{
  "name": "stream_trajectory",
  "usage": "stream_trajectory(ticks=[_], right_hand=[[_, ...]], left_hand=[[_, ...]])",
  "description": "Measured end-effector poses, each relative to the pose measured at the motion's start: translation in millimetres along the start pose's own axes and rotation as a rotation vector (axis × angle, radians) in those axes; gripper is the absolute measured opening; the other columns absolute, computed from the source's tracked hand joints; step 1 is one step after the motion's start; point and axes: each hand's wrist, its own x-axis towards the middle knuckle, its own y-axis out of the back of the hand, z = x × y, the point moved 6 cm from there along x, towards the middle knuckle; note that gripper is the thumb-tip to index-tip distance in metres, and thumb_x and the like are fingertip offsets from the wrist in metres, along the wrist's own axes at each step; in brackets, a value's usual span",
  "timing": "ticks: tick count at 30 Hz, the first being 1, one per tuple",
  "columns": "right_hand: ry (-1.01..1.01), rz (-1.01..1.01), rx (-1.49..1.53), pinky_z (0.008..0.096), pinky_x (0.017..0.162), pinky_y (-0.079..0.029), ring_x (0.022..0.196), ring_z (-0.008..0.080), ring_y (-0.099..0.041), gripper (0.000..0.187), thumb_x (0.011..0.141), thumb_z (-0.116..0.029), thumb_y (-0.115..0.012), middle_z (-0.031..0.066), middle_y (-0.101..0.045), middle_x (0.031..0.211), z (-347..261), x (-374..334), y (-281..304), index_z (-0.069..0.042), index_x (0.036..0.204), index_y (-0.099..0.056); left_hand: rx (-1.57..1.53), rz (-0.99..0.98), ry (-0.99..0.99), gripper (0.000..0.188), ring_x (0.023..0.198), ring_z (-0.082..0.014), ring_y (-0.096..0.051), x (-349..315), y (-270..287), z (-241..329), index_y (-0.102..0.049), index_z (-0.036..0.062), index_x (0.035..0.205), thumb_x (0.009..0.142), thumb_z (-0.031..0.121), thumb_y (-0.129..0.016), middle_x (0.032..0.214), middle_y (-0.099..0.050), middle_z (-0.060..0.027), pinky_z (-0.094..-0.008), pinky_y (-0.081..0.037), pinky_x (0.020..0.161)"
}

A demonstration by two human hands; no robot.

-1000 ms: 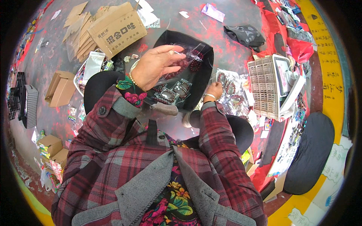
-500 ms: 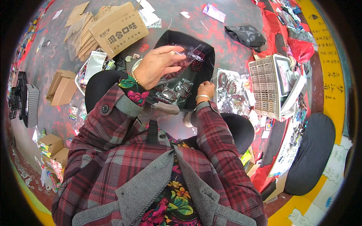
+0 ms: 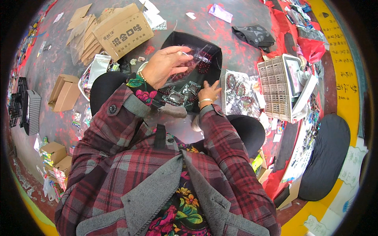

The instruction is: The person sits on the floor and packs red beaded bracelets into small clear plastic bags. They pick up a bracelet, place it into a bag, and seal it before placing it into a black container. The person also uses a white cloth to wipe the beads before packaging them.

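In front of my knees stands a black open-topped box (image 3: 214, 70) with dark red beaded bracelets (image 3: 204, 63) and small clear packets (image 3: 175, 98) in it. My left hand (image 3: 162, 67) is raised over the box's left part, its fingers bent around the upper edge of a clear plastic bag (image 3: 189, 69). Dark red beads show in or behind that bag. The thumb is hidden. At the box's right wall is my right hand (image 3: 210, 93), open, with fingers spread and nothing visible in them. A grey cloth-like roll (image 3: 172, 111) lies at the near edge.
Right of the box is a white tray of bagged bracelets (image 3: 240, 92), then a beige plastic crate (image 3: 273, 88). Cardboard boxes (image 3: 126, 35) stand at the far left, with a smaller open carton (image 3: 65, 92) nearer. A dark folded bag (image 3: 254, 36) lies beyond, at the right.
My right hand has opened from a closed grip at the box's right edge, its fingers now spread, and moved slightly left. The left hand stays nearly in place with the plastic bag.
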Motion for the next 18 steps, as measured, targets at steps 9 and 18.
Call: stream_trajectory(ticks=[9, 18], right_hand=[[0.158, 0.151, 0.401, 0.0386, 0.092, -0.038, 0.108, 0.0376, -0.045, 0.033, 0.077, -0.012, -0.049, 0.0188, -0.045, 0.122, 62.4, 44.5, -51.7, -0.016, 0.108, -0.06], [-0.236, 0.181, 1.273, 0.0303, 0.079, -0.043, 0.086, 0.0211, -0.056, 0.031, 0.084, -0.014, -0.047, 0.011, -0.059, 0.094, 112.0, 74.7, -119.2, 0.002, 0.111, -0.049]], left_hand=[[-0.005, 0.028, 0.018, 0.032, 0.105, -0.0182, -0.055, 0.8, 4.9, -5.0, -0.049, 0.0008, 0.118, 0.089, 0.015, -0.047, 0.109, -0.058, -0.0117, -0.0318, -0.047, 0.085], [-0.01, 0.026, 0.047, 0.03, 0.104, -0.0191, -0.055, 3.9, -2.5, -5.3, -0.05, 0.0001, 0.116, 0.089, 0.013, -0.048, 0.109, -0.057, -0.0112, -0.0317, -0.047, 0.084]])
